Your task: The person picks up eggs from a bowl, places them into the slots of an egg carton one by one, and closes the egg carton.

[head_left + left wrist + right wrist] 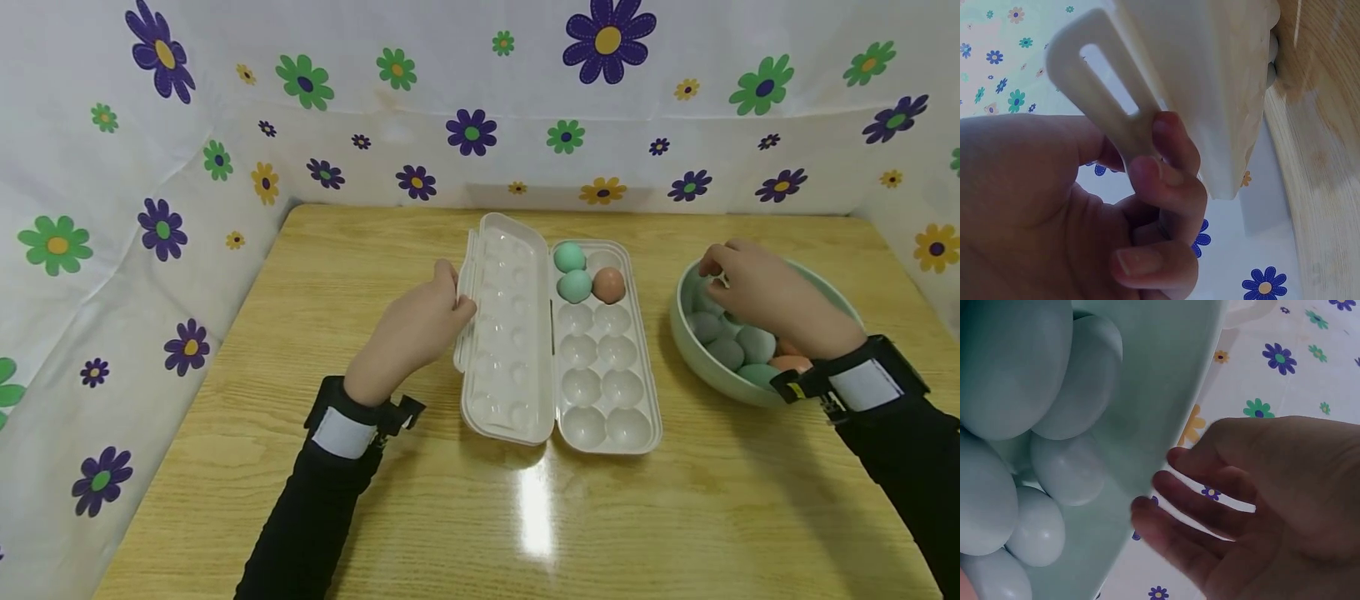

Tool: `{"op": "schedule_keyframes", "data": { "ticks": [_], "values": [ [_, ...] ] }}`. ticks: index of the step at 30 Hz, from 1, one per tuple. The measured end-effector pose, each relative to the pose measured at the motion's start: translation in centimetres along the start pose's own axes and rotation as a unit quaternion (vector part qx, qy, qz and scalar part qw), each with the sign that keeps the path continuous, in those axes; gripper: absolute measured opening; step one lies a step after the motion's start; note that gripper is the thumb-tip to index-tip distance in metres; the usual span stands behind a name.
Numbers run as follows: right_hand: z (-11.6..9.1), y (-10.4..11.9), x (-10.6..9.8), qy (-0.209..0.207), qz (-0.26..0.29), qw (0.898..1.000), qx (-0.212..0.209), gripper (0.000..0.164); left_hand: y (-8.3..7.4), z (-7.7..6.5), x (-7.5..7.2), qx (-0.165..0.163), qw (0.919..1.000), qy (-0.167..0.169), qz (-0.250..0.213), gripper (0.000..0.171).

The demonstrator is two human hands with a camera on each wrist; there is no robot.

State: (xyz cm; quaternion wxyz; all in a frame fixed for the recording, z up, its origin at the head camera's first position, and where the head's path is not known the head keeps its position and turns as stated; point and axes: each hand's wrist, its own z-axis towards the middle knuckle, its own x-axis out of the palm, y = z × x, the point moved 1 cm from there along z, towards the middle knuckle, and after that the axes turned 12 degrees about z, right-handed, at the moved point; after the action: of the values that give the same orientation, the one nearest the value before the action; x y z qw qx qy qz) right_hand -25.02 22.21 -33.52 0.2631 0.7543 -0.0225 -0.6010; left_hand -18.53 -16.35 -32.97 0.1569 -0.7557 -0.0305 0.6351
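Observation:
A white plastic egg carton (606, 350) lies with its lid (517, 333) swung out to the left. In its far cups sit two green eggs (575, 286) and one brown egg (608, 285). My left hand (412, 333) pinches the slotted handle (1088, 69) on the lid's outer edge between thumb and fingers. Over the pale green bowl (697, 354), my right hand (780, 300) hovers with loosely bent fingers and nothing between them. Grey-green eggs (1047, 528) fill the bowl below, with a few brownish ones (791, 363); the hand hides some of them.
The wooden table (337, 517) carries the carton in the middle and the bowl to its right. Flower-patterned cloth (420, 100) hangs behind the table and along both sides.

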Motion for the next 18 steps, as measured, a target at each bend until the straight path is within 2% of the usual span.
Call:
{"op": "schedule_keyframes", "data": {
  "ticks": [7, 18],
  "values": [
    [-0.3, -1.4, -0.3, 0.041, -0.033, 0.998, 0.021, 0.044, 0.1, -0.1, -0.2, 0.000, 1.0000, -0.002, -0.001, 0.036],
    [-1.1, -3.4, -0.2, 0.065, -0.049, 0.996, 0.034, 0.044, 0.1, -0.1, -0.1, 0.002, 1.0000, -0.001, 0.002, 0.035]
  ]
}}
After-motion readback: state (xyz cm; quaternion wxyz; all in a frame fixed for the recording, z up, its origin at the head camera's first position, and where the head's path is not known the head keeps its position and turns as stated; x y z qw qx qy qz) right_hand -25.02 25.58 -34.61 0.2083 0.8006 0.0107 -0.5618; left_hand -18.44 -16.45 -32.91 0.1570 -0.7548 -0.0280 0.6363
